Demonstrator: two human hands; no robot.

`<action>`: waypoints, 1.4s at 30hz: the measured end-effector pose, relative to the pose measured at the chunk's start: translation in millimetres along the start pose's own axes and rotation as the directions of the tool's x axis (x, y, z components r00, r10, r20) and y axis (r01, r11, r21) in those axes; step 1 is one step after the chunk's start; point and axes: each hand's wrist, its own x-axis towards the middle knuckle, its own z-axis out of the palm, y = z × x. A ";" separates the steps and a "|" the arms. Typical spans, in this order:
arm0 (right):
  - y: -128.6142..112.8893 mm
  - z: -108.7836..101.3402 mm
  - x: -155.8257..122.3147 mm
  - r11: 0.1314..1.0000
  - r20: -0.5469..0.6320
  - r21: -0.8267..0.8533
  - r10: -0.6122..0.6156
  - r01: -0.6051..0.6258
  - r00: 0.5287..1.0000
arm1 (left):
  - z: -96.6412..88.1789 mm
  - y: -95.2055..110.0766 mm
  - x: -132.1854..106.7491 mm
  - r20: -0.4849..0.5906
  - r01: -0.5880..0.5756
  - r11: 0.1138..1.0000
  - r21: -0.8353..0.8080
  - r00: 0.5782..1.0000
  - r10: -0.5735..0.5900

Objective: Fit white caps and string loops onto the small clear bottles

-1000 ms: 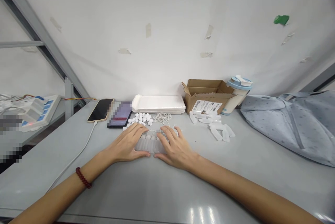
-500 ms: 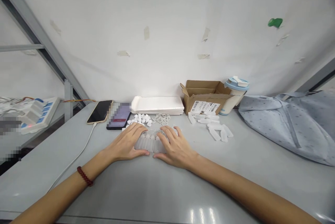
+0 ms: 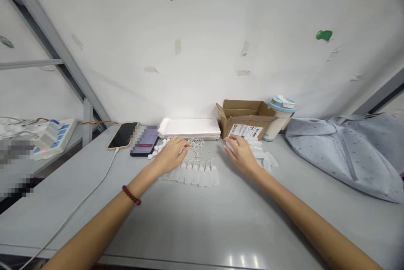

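A row of several translucent plastic sleeves (image 3: 201,176) with thin white strings at their upper ends lies flat on the table. My left hand (image 3: 173,154) hovers over the row's left end, its thumb and fingers apart, partly hiding a pile of small white pieces (image 3: 156,151). Just right of its fingertips is a tangle of white string (image 3: 197,145). My right hand (image 3: 242,155) is open, fingers spread, beside a loose heap of translucent sleeves (image 3: 267,160) that it partly covers. I see nothing held in either hand.
Behind the hands stand a stack of white envelopes (image 3: 189,128), an open cardboard box (image 3: 227,125) and a blue-lidded cup (image 3: 279,120). Two phones, a charging phone (image 3: 123,136) and a dark one (image 3: 143,146), lie left. A grey-blue fabric bag (image 3: 341,156) lies right; a power strip (image 3: 63,137) sits far left.
Both hands have come away from the sleeve row, which now lies uncovered for the most part. The left went up toward the white pieces, the right went right toward the loose sleeves.
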 end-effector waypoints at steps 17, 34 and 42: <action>0.0 -15.1 -12.7 0.998 0.071 -0.065 0.023 -0.019 0.997 | 28.0 25.8 11.0 -0.039 0.119 0.979 -0.165 0.991 -0.127; -56.4 -44.4 -45.6 0.779 0.089 0.590 0.197 -0.211 0.976 | 21.3 65.4 -3.4 0.340 0.395 0.027 -0.918 0.822 -0.456; -60.2 -47.8 -47.4 0.689 0.233 0.646 0.231 -0.328 0.945 | 25.2 66.0 -6.4 0.400 0.418 -0.039 -0.908 0.832 -0.384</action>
